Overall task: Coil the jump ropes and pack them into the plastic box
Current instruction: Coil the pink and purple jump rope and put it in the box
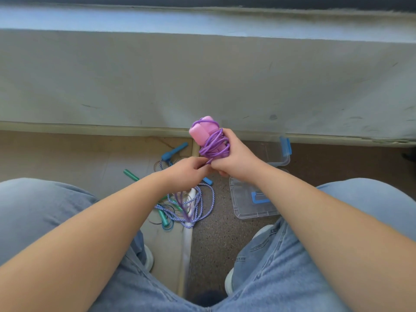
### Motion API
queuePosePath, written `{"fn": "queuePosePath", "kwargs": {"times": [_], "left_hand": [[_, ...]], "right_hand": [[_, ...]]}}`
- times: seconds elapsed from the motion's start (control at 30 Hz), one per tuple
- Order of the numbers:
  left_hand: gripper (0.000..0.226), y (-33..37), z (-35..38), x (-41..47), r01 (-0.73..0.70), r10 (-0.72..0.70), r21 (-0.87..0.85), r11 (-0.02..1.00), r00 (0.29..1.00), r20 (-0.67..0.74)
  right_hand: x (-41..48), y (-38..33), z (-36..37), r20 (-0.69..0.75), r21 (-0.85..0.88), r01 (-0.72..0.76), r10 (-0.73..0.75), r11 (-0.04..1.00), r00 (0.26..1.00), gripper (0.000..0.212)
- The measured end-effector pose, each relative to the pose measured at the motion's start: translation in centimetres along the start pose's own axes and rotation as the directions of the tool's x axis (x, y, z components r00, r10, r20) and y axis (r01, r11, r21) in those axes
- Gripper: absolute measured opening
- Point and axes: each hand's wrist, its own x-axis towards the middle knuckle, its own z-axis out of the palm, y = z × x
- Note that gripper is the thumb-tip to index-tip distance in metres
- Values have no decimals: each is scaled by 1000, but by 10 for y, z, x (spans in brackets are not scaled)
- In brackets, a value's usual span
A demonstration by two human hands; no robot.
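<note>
A tan and speckled floor (67,154) runs up to a low grey wall. Above and just left of the clear plastic box (243,216) (lid and base are hard to tell apart), the right hand (236,158) has its fingers clamped round the purple jump rope (216,144), wound over its pink handles. The left hand (186,172) pinches a loose strand at the bundle's lower end. The cord looks light, limp and springy, likely to unwind, so it is best held across the wraps. Further left of the box lies a blue-and-white twisted rope (199,206).
</note>
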Motion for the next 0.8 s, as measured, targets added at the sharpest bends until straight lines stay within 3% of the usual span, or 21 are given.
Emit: {"fn": "queuePosePath", "kwargs": {"times": [0.03, 0.07, 0.13, 0.2, 0.27, 0.37, 0.43, 0.5, 0.6, 0.67, 0.8], "left_hand": [[29, -5, -2, 3, -29, 36, 235, 972, 999, -26], [31, -10, -3, 3, -62, 77, 366, 928, 997, -26], [25, -11, -4, 2, -178, 182, 469, 865, 983, 37], [24, -7, -4, 1, -338, 319, 573, 747, 938, 137], [31, -3, -7, 2, -483, 497, 648, 588, 848, 181], [49, 3, -17, 4, -463, 597, 766, 446, 791, 130], [49, 2, -23, 2, -385, 653, 792, 474, 757, -23], [48, -1, -25, 2, -306, 626, 760, 574, 762, -165], [56, -7, -23, 4, -197, 371, 594, 780, 910, -186], [60, -13, -27, 6, -118, 216, 461, 880, 962, -166], [59, -16, -36, 7, 22, 25, 212, 977, 975, -219]], "right_hand": [[0, 1, -2, -17, -83, -24, 23, 996, 1000, 72], [1, 3, -5, -56, -184, -66, 57, 981, 997, 73], [1, 8, -10, -142, -398, -174, 127, 901, 982, 67], [2, 17, -10, -135, -589, -241, 200, 772, 971, 58], [1, 23, -5, -59, -702, -211, 239, 680, 969, 52], [-6, 19, 6, 113, -784, -46, 215, 619, 970, 51], [-11, 14, 15, 267, -830, 133, 176, 542, 947, 43], [-15, 10, 22, 415, -806, 292, 141, 515, 899, 27], [-20, 4, 26, 527, -718, 403, 65, 567, 848, 8], [-23, 0, 25, 543, -673, 431, 6, 602, 840, 12], [-24, -5, 20, 472, -606, 386, -76, 695, 878, 38]]}}
